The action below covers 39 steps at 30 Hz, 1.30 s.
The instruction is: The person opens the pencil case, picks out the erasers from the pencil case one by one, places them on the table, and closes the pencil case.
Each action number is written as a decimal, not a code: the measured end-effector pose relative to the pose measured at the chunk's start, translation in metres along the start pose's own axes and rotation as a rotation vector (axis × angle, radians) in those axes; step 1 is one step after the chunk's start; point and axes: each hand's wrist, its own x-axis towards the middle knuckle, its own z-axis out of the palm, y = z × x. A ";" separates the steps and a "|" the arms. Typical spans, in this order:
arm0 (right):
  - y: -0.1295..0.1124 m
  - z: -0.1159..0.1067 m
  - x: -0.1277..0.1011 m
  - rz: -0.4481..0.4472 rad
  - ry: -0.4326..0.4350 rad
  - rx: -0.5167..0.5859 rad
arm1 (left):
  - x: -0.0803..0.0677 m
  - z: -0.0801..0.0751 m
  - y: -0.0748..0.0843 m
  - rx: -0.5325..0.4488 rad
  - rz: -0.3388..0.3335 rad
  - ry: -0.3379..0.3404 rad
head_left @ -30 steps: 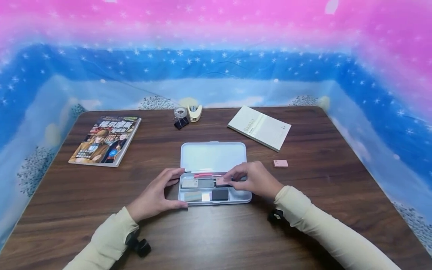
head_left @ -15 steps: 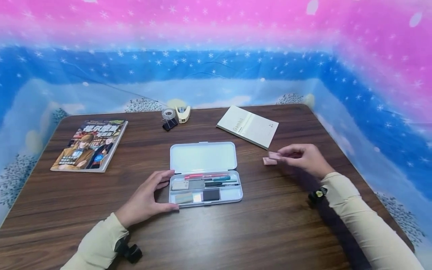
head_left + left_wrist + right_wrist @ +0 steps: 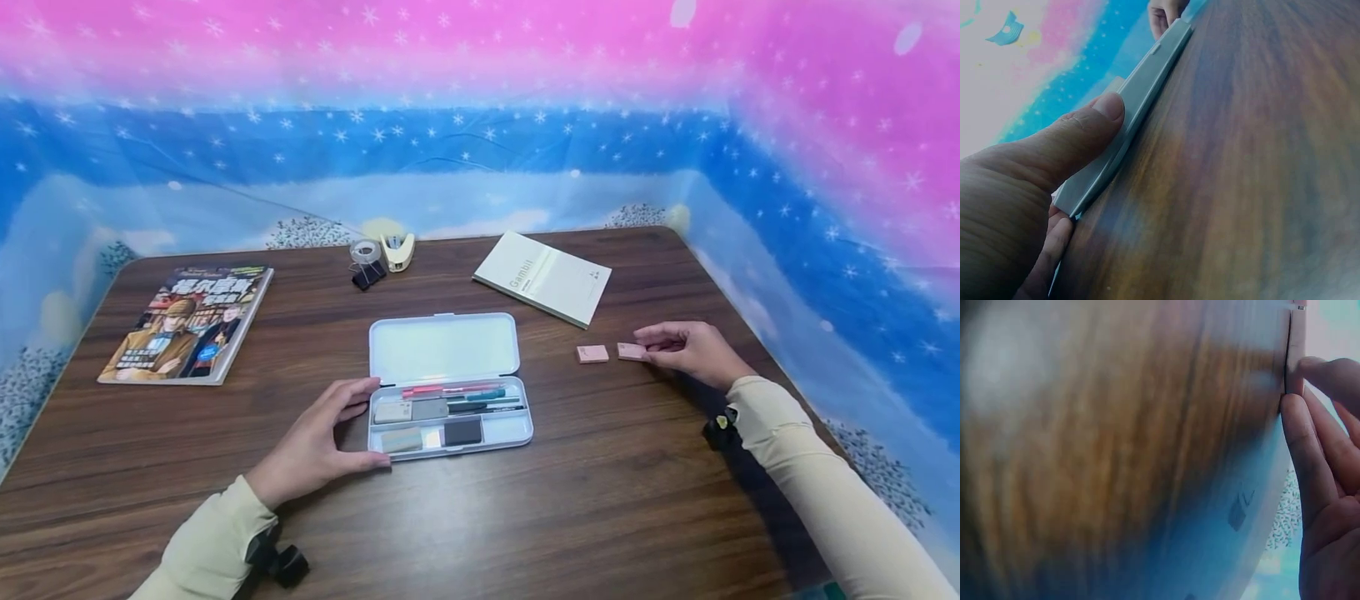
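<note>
From the head view, we see our right hand [image 3: 693, 350] out at the right of the desk [image 3: 600, 517], its fingers [image 3: 654, 343] curled onto a small pink eraser [image 3: 631, 352] that lies flat on the wood. A second pink eraser [image 3: 592, 354] lies just beside it on the side toward the case, apart from it and untouched. Both erasers run with their long sides across the desk, left to right, so the held one points from our fingertips toward its twin. The right hand is plainly the nearer one; our left hand [image 3: 318, 446] is well apart, its thumb and fingers bracing the left end of the open pencil case [image 3: 450, 396], whose tray holds pens and more erasers. A comic book [image 3: 183, 323], a notebook [image 3: 543, 277], a tape roll [image 3: 365, 252] and a stapler [image 3: 397, 248] lie farther back.

In the left wrist view, our thumb [image 3: 1079, 140] presses on the case's edge [image 3: 1141, 100], with a finger below it, so that hand grips the case.

In the right wrist view, blurred, our fingertips [image 3: 1300, 434] pinch the thin edge of the eraser [image 3: 1295, 347] against the wood.
</note>
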 end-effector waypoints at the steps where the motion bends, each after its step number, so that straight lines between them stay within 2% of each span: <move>1: -0.001 0.001 0.001 0.009 -0.005 0.006 | -0.001 -0.001 0.000 0.000 -0.003 0.002; 6: -0.001 0.006 0.004 0.031 0.004 0.047 | -0.006 -0.002 -0.002 0.004 -0.011 0.012; 9: -0.003 0.009 0.004 0.033 0.044 0.108 | -0.007 -0.002 -0.003 0.008 -0.015 0.011; 12: -0.015 0.015 0.002 0.029 0.072 0.184 | -0.006 -0.001 -0.003 -0.003 -0.021 0.000; 16: -0.055 0.036 0.003 0.001 0.060 0.284 | -0.004 0.000 -0.004 -0.023 -0.030 -0.010; 22: -0.128 0.089 0.004 -0.131 -0.069 0.356 | -0.002 -0.002 -0.002 -0.041 -0.038 -0.019; 27: -0.173 0.131 0.007 -0.252 -0.157 0.328 | 0.000 -0.003 -0.001 -0.046 -0.043 -0.030; 31: -0.198 0.157 0.017 -0.318 -0.205 0.250 | 0.000 -0.004 -0.003 -0.048 -0.037 -0.032; 35: -0.212 0.173 0.028 -0.300 -0.251 0.174 | 0.000 -0.005 -0.005 -0.056 -0.045 -0.037; 39: -0.219 0.182 0.034 -0.256 -0.261 0.133 | -0.001 -0.006 -0.006 -0.069 -0.050 -0.045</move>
